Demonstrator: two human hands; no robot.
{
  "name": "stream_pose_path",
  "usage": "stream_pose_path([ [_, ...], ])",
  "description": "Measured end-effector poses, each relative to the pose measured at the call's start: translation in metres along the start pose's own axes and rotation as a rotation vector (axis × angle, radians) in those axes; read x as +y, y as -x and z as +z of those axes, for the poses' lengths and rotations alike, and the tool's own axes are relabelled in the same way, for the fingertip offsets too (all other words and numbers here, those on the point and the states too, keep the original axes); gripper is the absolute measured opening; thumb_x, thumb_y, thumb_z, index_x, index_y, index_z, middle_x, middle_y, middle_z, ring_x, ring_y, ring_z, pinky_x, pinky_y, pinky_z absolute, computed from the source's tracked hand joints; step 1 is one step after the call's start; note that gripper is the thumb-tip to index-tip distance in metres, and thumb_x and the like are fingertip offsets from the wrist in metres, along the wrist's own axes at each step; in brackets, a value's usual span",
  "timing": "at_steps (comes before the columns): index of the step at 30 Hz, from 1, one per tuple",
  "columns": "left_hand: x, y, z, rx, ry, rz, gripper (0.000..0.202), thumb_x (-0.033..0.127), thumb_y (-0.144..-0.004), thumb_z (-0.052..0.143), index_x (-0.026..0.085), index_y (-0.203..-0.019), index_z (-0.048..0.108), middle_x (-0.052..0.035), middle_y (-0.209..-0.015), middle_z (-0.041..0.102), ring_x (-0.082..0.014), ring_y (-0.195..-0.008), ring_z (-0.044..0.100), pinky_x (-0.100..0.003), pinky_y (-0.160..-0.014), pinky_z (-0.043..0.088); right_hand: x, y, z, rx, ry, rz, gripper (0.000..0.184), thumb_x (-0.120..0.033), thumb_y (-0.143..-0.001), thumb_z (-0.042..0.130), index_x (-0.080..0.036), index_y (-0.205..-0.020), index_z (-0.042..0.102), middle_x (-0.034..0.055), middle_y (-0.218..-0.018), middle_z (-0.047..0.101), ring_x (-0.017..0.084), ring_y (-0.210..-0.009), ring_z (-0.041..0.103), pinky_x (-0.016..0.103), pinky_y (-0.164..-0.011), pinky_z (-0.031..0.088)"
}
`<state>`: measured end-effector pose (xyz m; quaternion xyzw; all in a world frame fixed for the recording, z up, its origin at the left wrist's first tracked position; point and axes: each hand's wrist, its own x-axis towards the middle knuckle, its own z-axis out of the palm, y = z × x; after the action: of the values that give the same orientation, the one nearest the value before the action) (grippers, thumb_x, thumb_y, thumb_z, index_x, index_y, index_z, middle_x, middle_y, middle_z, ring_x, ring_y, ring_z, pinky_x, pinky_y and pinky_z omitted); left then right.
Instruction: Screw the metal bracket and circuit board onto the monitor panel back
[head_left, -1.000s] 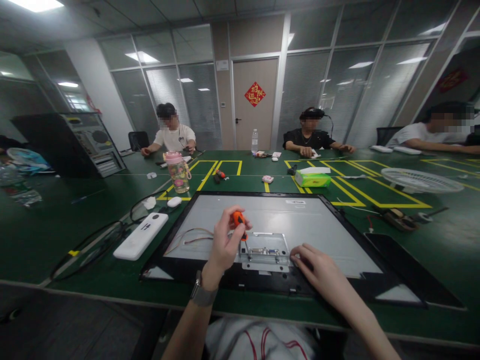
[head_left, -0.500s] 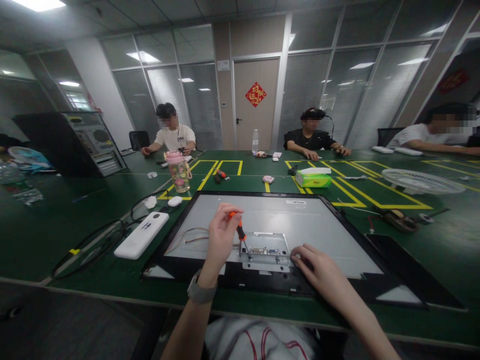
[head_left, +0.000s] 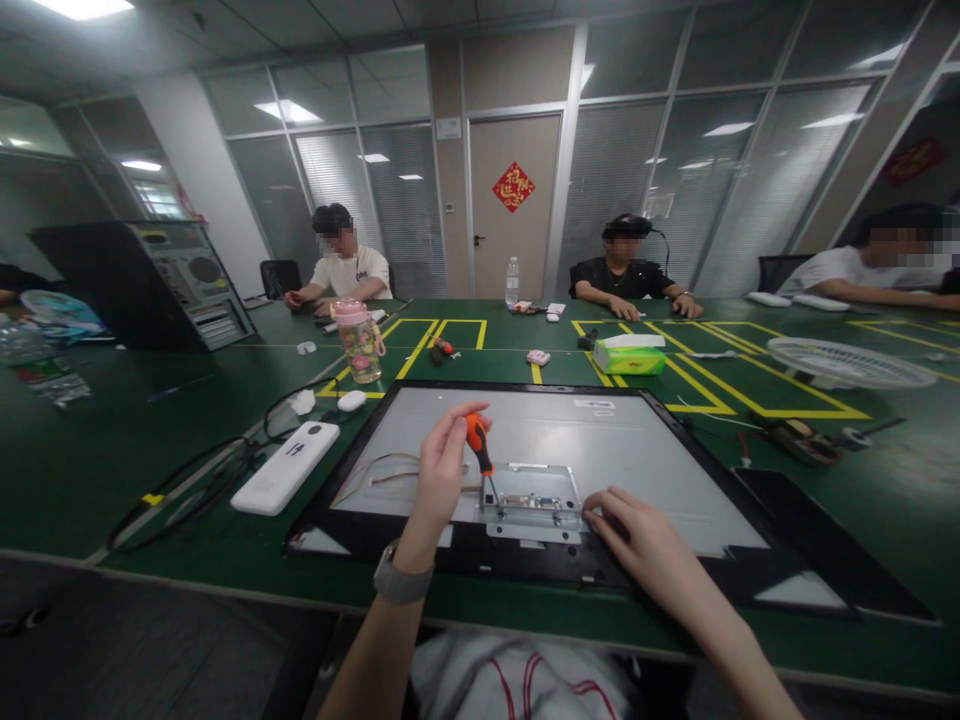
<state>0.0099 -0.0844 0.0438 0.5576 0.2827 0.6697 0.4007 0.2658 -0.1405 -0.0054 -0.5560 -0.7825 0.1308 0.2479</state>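
A flat monitor panel (head_left: 645,460) lies face down on the green table, its grey metal back up inside a black frame. My left hand (head_left: 439,470) pinches an orange-and-black screwdriver (head_left: 478,447), held nearly upright with its tip on the small metal bracket (head_left: 534,500) at the panel's near edge. My right hand (head_left: 634,535) rests on the panel just right of the bracket, fingers curled, fingertips against the bracket's corner. Thin coloured wires (head_left: 375,472) run over the panel to the left of my left hand.
A white power strip (head_left: 283,467) and black cables (head_left: 187,485) lie to the left. Behind the panel stand a pink-lidded bottle (head_left: 358,343) and a green tissue box (head_left: 627,355); a white fan grille (head_left: 847,362) is at right. Three other people sit at the far side.
My left hand has turned the screwdriver between its fingers; the orange handle now shows more upright and higher. My right hand has stayed put beside the bracket.
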Motion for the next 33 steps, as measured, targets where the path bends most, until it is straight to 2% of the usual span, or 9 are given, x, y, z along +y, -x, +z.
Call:
stream_pose_path([
  [3, 0.0015, 0.0009, 0.0019, -0.02, 0.043, -0.009, 0.032, 0.044, -0.094, 0.054, 0.017, -0.101, 0.071, -0.007, -0.09, 0.068, -0.0171, -0.085, 0.062, -0.028, -0.081, 0.049, -0.0009, -0.0002, -0.0006, 0.0, 0.003, 0.002, 0.024, -0.029, -0.098, 0.039, -0.023, -0.094, 0.062, 0.0061, -0.091, 0.066, 0.023, -0.082, 0.067, 0.034, -0.075, 0.048],
  [7, 0.0002, -0.0006, 0.0019, 0.022, -0.033, 0.103, 0.024, 0.041, -0.084, 0.069, 0.017, -0.082, 0.071, -0.0036, -0.087, 0.059, -0.0136, -0.077, 0.057, -0.024, -0.071, 0.048, -0.0017, -0.0003, -0.0012, 0.0, -0.008, 0.005, 0.025, -0.03, -0.098, 0.039, -0.022, -0.094, 0.062, 0.0064, -0.091, 0.066, 0.023, -0.082, 0.066, 0.035, -0.075, 0.048],
  [9, -0.0012, -0.0011, 0.0008, 0.025, -0.047, 0.089, 0.023, 0.04, -0.084, 0.069, 0.017, -0.086, 0.071, -0.0028, -0.085, 0.059, -0.0128, -0.074, 0.056, -0.023, -0.068, 0.047, -0.0016, -0.0004, -0.0013, -0.007, -0.005, 0.005, 0.025, -0.03, -0.098, 0.038, -0.022, -0.094, 0.062, 0.0067, -0.091, 0.066, 0.023, -0.081, 0.066, 0.035, -0.075, 0.048],
  [13, -0.0015, -0.0005, 0.0003, 0.02, -0.001, 0.011, 0.032, 0.043, -0.094, 0.054, 0.016, -0.1, 0.07, -0.0062, -0.086, 0.066, -0.0174, -0.084, 0.062, -0.028, -0.08, 0.048, -0.001, -0.0006, -0.0011, -0.021, 0.004, -0.001, 0.026, -0.029, -0.098, 0.037, -0.021, -0.093, 0.062, 0.0075, -0.091, 0.065, 0.024, -0.083, 0.066, 0.036, -0.076, 0.048],
  [19, -0.0006, -0.001, 0.0024, 0.022, -0.147, 0.069, 0.026, 0.042, -0.088, 0.064, 0.019, -0.093, 0.073, -0.0045, -0.092, 0.064, -0.0144, -0.078, 0.058, -0.024, -0.072, 0.046, -0.0013, -0.0005, -0.0007, -0.022, 0.013, 0.003, 0.026, -0.03, -0.098, 0.037, -0.022, -0.094, 0.062, 0.0069, -0.092, 0.065, 0.024, -0.083, 0.066, 0.035, -0.076, 0.048],
  [23, -0.0027, -0.0006, 0.0036, -0.008, -0.069, -0.023, 0.034, 0.041, -0.097, 0.048, 0.018, -0.11, 0.069, -0.0065, -0.091, 0.068, -0.0174, -0.087, 0.062, -0.028, -0.084, 0.046, -0.0013, -0.0008, -0.0007, -0.015, 0.011, 0.003, 0.026, -0.03, -0.098, 0.037, -0.023, -0.093, 0.061, 0.0064, -0.091, 0.065, 0.024, -0.083, 0.067, 0.034, -0.076, 0.048],
  [25, -0.001, -0.0003, 0.0053, -0.008, -0.06, -0.012, 0.033, 0.042, -0.095, 0.052, 0.018, -0.108, 0.069, -0.0065, -0.091, 0.067, -0.0175, -0.086, 0.061, -0.028, -0.083, 0.047, -0.0007, -0.0009, -0.0004, -0.015, 0.012, 0.006, 0.025, -0.03, -0.098, 0.037, -0.023, -0.093, 0.061, 0.0066, -0.091, 0.066, 0.023, -0.082, 0.067, 0.034, -0.075, 0.048],
  [29, 0.0036, -0.0004, 0.007, 0.043, -0.14, 0.072, 0.023, 0.04, -0.082, 0.07, 0.018, -0.09, 0.07, -0.0021, -0.086, 0.058, -0.0126, -0.072, 0.055, -0.023, -0.068, 0.046, 0.0002, -0.0007, 0.0002, -0.012, 0.019, 0.01, 0.025, -0.03, -0.098, 0.038, -0.022, -0.094, 0.061, 0.007, -0.093, 0.066, 0.023, -0.083, 0.066, 0.034, -0.076, 0.048],
  [33, -0.0002, 0.0008, 0.0039, 0.03, -0.09, 0.028, 0.026, 0.038, -0.094, 0.054, 0.018, -0.103, 0.067, -0.0032, -0.085, 0.061, -0.0146, -0.078, 0.059, -0.025, -0.074, 0.047, -0.0013, -0.0006, -0.0007, -0.012, 0.004, 0.005, 0.025, -0.03, -0.098, 0.038, -0.022, -0.094, 0.061, 0.0069, -0.091, 0.065, 0.024, -0.082, 0.066, 0.035, -0.076, 0.048],
])
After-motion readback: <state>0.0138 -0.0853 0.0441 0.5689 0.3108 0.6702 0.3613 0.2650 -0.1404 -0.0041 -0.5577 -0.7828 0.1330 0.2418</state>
